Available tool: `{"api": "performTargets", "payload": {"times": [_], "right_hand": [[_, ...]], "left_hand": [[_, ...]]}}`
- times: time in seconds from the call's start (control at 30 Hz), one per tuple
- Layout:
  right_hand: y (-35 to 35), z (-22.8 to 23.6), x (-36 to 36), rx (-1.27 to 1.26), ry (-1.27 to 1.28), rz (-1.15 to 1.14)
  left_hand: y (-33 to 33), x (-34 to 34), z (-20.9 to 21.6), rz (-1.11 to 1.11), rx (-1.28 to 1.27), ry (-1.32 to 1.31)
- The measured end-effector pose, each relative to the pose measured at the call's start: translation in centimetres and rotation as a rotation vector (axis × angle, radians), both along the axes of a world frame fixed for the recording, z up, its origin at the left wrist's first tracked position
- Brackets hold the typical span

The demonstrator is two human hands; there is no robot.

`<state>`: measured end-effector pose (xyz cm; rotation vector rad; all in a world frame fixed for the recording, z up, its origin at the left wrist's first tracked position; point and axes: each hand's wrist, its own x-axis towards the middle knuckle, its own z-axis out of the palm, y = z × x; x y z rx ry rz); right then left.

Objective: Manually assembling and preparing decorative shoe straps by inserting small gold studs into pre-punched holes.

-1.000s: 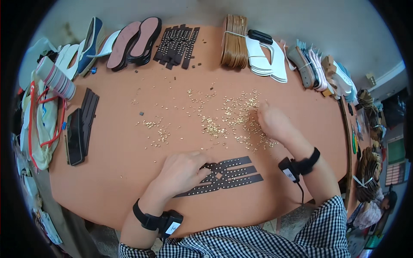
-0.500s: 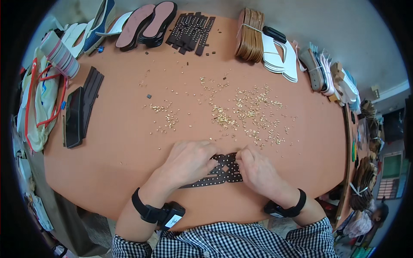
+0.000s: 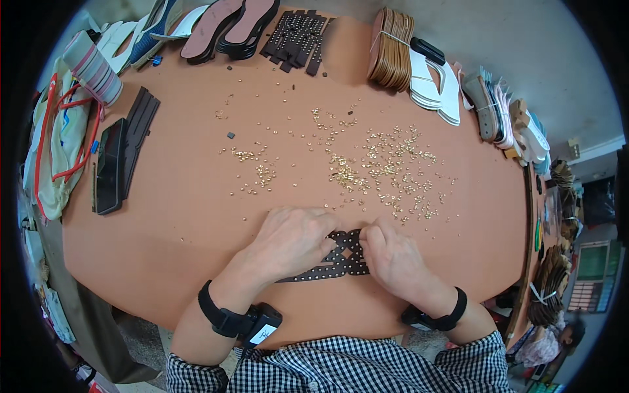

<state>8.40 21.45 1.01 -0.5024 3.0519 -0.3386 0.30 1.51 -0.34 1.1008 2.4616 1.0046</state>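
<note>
A dark brown strap (image 3: pixel 341 267) with rows of small metal studs and a diamond-shaped cut-out lies flat at the near middle of the table. My left hand (image 3: pixel 296 241) is closed over its upper left part, fingers curled and thumb bent. At the strap's right end, my right hand (image 3: pixel 393 257) pinches the edge with bent fingers. Both sets of fingertips are partly hidden, so any small piece between them cannot be made out. Just beyond the hands, many loose gold-coloured studs (image 3: pixel 386 164) are scattered, with a smaller cluster (image 3: pixel 262 171) to their left.
At the back are stacked studded straps (image 3: pixel 295 38), pink-topped soles (image 3: pixel 249 26), a tied bundle of brown soles (image 3: pixel 391 49) and white cut-outs (image 3: pixel 436 88). Left stand a black open case (image 3: pixel 111 167), dark strips (image 3: pixel 139 141) and a striped cup (image 3: pixel 93 69). More bundles (image 3: pixel 481 108) line the right edge.
The view has shifted slightly, so the things at the back sit a little higher and further right. Both hands stay on the strap, nearly unmoved.
</note>
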Motion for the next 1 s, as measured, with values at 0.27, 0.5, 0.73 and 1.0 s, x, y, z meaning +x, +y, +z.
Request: {"api": "performTargets", "payload": {"times": [0.27,0.5,0.73,1.0], "right_hand": [[0.3,-0.7,-0.2,-0.115,-0.098,-0.105],[0.1,0.1,-0.4,-0.096,-0.053,-0.023],[-0.3,0.5,-0.4,-0.023,-0.047,0.005],[0.1,1.4,-1.7,-0.127,-0.238,-0.009]], "left_hand": [[0.0,0.1,0.0,0.009,0.012,-0.002],[0.0,0.0,-0.3,0.001,-0.056,-0.008],[0.1,0.1,-0.1,0.012,-0.031,0.001],[0.2,0.1,-0.2,0.027,-0.007,0.002]]}}
